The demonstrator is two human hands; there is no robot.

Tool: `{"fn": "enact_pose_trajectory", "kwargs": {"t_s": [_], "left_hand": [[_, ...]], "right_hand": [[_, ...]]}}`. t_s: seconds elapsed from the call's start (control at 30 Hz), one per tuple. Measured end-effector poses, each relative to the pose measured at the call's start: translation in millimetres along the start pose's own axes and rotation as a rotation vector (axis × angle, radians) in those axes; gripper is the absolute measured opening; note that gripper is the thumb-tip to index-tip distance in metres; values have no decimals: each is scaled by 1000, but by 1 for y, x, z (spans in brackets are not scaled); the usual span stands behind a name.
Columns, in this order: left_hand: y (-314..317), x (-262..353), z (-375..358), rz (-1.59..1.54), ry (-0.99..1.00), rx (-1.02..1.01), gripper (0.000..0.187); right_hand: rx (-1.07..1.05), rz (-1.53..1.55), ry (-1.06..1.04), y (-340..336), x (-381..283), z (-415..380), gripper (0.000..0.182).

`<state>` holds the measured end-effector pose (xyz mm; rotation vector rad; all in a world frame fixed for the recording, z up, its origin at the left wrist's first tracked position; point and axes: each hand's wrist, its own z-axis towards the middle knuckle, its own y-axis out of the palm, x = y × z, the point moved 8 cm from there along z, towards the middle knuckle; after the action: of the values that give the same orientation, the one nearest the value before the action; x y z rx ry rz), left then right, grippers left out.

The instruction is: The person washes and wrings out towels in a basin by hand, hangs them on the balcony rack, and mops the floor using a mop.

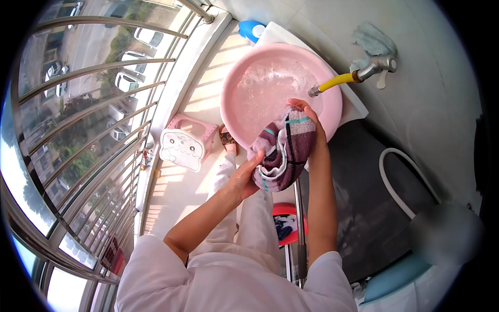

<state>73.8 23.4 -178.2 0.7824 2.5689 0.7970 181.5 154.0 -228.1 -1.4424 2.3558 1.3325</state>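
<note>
Between both hands is a bunched purple towel [299, 148] with white, black and turquoise stripes. My left hand [245, 176] grips its lower left side, thumb on top. At the upper right, my right hand [309, 115] is wrapped over its edge, with part of the fingers hidden behind the cloth. The towel is held over the near rim of a pink basin [228, 99]. Soapy water [267, 88] with foam lies in the basin. A yellow hose [337, 81] on the tap [377, 66] points into the basin, close above my right hand.
A pink and white step stool [182, 148] stands left, beside the metal railing [99, 106]. A blue bottle [251, 30] is behind the basin. A grey cloth [375, 42] hangs by the tap. Below are a metal pole [299, 213] and a red bucket [283, 209] with clothes. A white hose [387, 171] lies right.
</note>
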Motion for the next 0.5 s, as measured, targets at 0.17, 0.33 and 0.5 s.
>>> {"fn": "enact_pose_trajectory", "kwargs": {"t_s": [0.17,0.33,0.5], "left_hand": [[23,28,27,734,293,-89,95],[39,47,60,1669,259,140,83],[30,48,91,1865,215,203,78]], "right_hand": [[94,-354,274,-22,9,18,12],[285,-988,229,-63,7,56,16],[378,-1199,129,-91,13,71,25]]}}
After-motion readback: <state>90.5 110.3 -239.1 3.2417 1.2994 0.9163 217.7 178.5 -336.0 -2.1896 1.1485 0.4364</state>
